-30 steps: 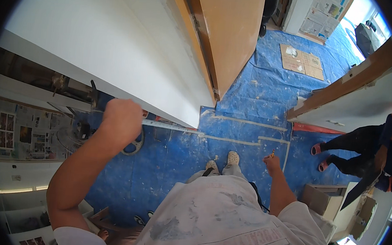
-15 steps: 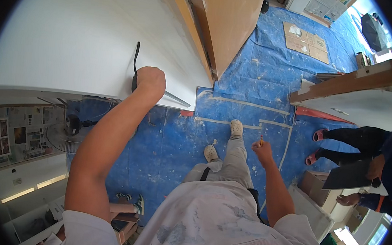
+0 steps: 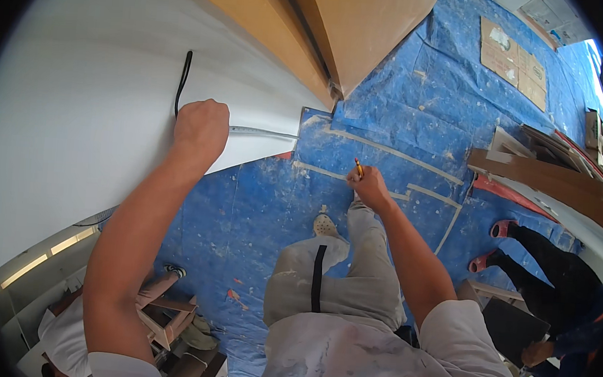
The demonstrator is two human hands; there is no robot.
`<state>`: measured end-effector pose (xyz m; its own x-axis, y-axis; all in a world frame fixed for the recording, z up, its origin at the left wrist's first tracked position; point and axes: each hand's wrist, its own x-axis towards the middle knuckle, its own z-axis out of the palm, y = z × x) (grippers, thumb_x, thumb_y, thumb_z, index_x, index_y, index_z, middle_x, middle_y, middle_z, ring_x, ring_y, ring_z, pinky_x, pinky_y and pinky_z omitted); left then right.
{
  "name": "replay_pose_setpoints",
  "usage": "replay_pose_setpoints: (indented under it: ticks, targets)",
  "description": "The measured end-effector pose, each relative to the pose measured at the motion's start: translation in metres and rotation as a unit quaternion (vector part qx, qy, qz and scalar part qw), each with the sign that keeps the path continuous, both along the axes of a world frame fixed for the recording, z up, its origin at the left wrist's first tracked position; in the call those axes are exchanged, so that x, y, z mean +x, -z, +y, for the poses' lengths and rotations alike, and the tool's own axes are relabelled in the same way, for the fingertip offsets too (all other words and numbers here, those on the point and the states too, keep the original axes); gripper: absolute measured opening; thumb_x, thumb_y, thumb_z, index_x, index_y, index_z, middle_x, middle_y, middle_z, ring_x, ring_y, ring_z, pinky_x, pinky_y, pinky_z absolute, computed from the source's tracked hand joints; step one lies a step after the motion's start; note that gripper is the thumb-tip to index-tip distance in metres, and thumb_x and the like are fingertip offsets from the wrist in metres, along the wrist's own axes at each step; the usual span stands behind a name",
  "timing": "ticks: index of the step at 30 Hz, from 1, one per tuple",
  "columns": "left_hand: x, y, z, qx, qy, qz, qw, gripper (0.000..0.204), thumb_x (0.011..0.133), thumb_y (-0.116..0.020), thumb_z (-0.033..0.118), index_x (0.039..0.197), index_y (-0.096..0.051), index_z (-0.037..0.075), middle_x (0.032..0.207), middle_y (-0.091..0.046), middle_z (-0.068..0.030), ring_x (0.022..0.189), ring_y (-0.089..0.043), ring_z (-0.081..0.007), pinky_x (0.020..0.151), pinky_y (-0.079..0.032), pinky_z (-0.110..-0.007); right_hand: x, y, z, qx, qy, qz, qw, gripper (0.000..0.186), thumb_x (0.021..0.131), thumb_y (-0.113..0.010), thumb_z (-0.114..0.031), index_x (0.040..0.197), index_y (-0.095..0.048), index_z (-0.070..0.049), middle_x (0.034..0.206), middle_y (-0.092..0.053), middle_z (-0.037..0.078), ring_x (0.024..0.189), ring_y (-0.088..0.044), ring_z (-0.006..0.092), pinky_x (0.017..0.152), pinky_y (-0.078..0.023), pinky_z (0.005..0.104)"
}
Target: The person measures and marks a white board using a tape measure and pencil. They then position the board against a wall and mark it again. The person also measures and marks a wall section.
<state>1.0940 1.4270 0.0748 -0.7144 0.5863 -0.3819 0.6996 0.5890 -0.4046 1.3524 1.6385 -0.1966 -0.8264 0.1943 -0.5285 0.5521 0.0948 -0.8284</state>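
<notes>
My left hand (image 3: 202, 130) is closed around a tape measure, mostly hidden by my fingers, on a large white panel (image 3: 89, 101). Its black wrist strap (image 3: 184, 80) trails up the panel from my fist. The metal tape blade (image 3: 263, 132) runs out to the right, reaching the panel's right edge. My right hand (image 3: 371, 187) is closed on a yellow-orange pencil (image 3: 358, 167), held upright to the right of that edge, above the floor and touching nothing else.
Tan wooden boards (image 3: 357, 23) stand against the panel's far side. Blue sheeting (image 3: 243, 212) with strips of tape covers the floor. Flattened cardboard (image 3: 513, 62) lies far right. A co-worker in pink shoes (image 3: 504, 228) holds a dark board (image 3: 513, 331); another person (image 3: 66, 340) is lower left.
My right hand has come left and forward with the pencil, nearer the panel's edge. My left hand still holds the tape measure on the panel. The view has turned and shifted.
</notes>
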Motion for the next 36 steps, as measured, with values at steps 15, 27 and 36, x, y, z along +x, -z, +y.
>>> replay_pose_setpoints:
  ticks: [15,27,36]
  targets:
    - [-0.006,0.085,0.012,-0.073,0.008,0.024,0.997,0.006,0.075,-0.07,-0.003,0.077,-0.074,0.001,0.078,-0.073,-0.018,0.077,-0.074,-0.0314,0.075,-0.06,-0.04,-0.07,0.119,-0.034,-0.119,0.095,-0.006,0.988,0.04,0.084,-0.073,0.002,0.067,-0.039,-0.01,0.096,-0.069,0.007,0.072,-0.051,0.0116,0.063,-0.044,0.0305]
    - [0.006,0.094,0.016,-0.085,-0.015,0.115,0.99,0.004,0.074,-0.066,-0.006,0.076,-0.07,-0.005,0.082,-0.07,-0.024,0.082,-0.071,-0.0383,0.078,-0.057,-0.044,-0.159,0.189,-0.095,-0.518,0.309,0.071,0.795,0.007,0.097,-0.053,-0.01,0.094,-0.057,-0.006,0.073,-0.045,0.001,0.064,-0.047,0.0158,0.06,-0.042,0.0309]
    - [0.017,0.121,0.002,-0.043,-0.028,0.249,0.967,0.008,0.073,-0.063,-0.009,0.075,-0.059,-0.003,0.084,-0.064,-0.0213,0.084,-0.064,-0.0365,0.077,-0.052,-0.044,-0.193,0.23,-0.155,-0.612,0.202,0.225,0.73,0.056,0.113,-0.031,-0.042,0.105,-0.064,0.003,0.072,-0.058,0.006,0.062,-0.054,0.018,0.061,-0.045,0.0314]
